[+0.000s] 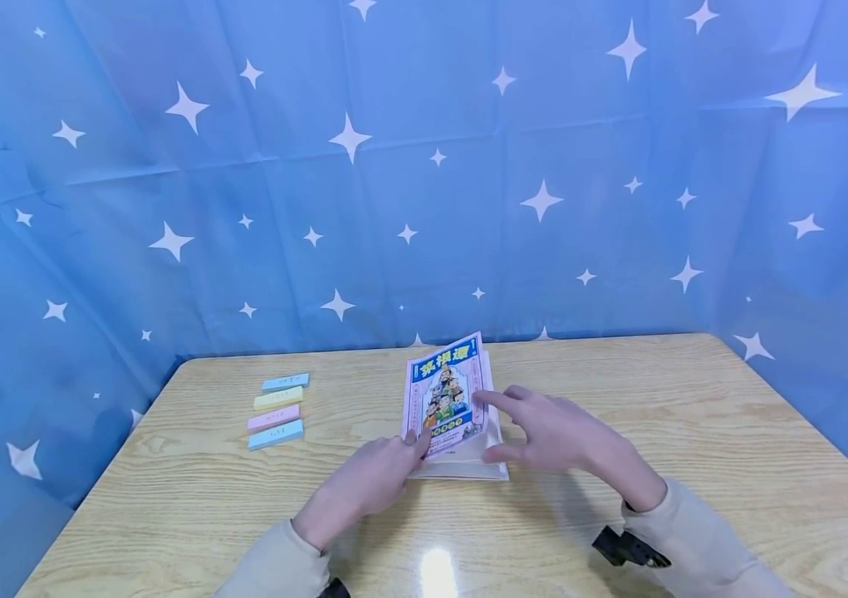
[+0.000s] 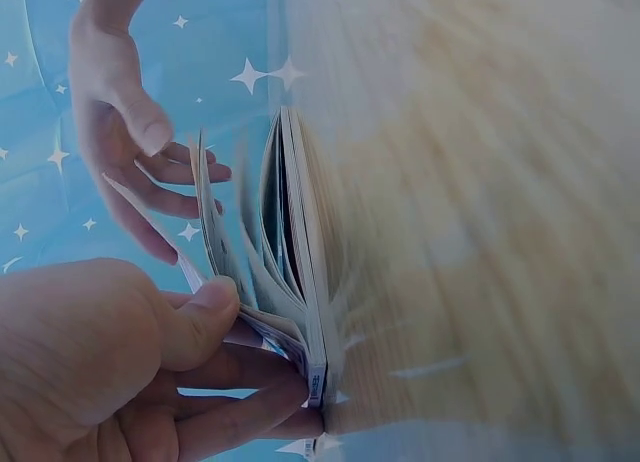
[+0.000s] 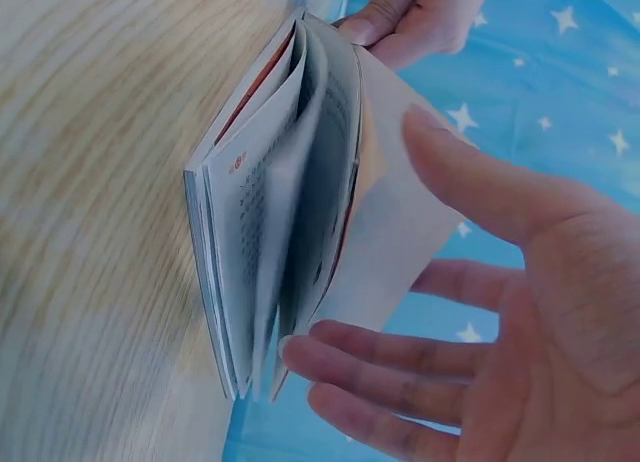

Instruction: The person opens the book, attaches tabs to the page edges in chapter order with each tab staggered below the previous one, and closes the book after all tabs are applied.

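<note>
A book [image 1: 444, 390] with a colourful illustrated cover lies on the wooden table, its cover and some pages lifted. My left hand [image 1: 382, 473] grips its lower left side; in the left wrist view the thumb [image 2: 212, 300] presses near the spine, with the fingers around the spine edge. At the loose edge of the book is my right hand [image 1: 558, 428], fingers spread and fairly straight. In the right wrist view, fanned pages [image 3: 255, 197] stand apart near the right fingertips [image 3: 300, 354]; some pages are blurred.
Several blue, yellow [image 1: 278, 398] and pink [image 1: 274, 419] paper strips with small writing lie in a column left of the book. The wooden table [image 1: 169, 498] ends at a blue curtain [image 1: 424, 166] with white stars.
</note>
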A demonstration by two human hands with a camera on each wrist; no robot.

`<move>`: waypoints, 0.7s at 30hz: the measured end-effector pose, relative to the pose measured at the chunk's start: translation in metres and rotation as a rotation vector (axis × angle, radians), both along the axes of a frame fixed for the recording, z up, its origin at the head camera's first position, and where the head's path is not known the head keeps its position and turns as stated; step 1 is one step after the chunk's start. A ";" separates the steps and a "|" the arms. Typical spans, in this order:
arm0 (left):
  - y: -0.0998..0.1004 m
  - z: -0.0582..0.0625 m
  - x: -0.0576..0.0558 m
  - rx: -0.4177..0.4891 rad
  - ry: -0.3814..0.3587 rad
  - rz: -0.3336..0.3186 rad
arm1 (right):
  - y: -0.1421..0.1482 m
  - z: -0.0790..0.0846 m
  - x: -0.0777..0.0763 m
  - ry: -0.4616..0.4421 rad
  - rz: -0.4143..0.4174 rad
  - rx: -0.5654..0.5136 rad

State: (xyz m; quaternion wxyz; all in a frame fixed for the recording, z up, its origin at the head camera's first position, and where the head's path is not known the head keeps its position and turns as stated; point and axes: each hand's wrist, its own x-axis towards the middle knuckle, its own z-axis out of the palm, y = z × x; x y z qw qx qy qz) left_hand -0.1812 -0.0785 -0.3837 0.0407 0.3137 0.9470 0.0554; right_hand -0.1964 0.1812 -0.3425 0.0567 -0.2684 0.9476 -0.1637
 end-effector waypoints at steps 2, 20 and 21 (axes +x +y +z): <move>-0.001 0.000 0.000 -0.001 -0.010 0.003 | 0.000 0.000 -0.001 0.005 -0.004 -0.013; -0.004 0.000 0.001 0.031 -0.005 -0.024 | -0.003 -0.007 -0.006 -0.056 0.045 -0.131; -0.004 0.000 0.001 0.035 -0.008 -0.024 | -0.003 -0.007 -0.006 -0.057 0.042 -0.132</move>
